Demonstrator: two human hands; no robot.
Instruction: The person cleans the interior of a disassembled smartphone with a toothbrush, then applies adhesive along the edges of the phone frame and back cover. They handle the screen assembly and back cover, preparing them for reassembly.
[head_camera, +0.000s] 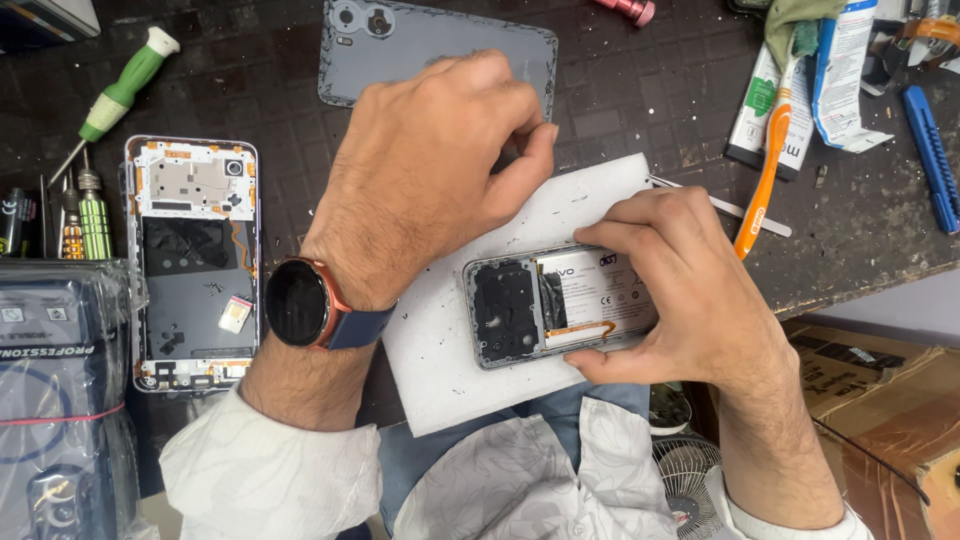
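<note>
An opened phone (540, 305) with its back off lies on a white foam pad (450, 340), its silver battery and dark frame showing. My right hand (680, 290) grips the phone's right end, thumb under its lower edge. My left hand (430, 170), with a round dark watch on the wrist, hovers above the phone's upper left, fingers pinched together; whether anything is between the fingertips is hidden.
A second opened phone frame (192, 262) lies at the left. A grey back cover (440, 50) lies at the top. Green screwdrivers (120, 95), an orange toothbrush (765, 180), tubes (845, 70) and a blue tool (930, 155) surround the pad. A cardboard box (880, 400) sits below the bench's right edge.
</note>
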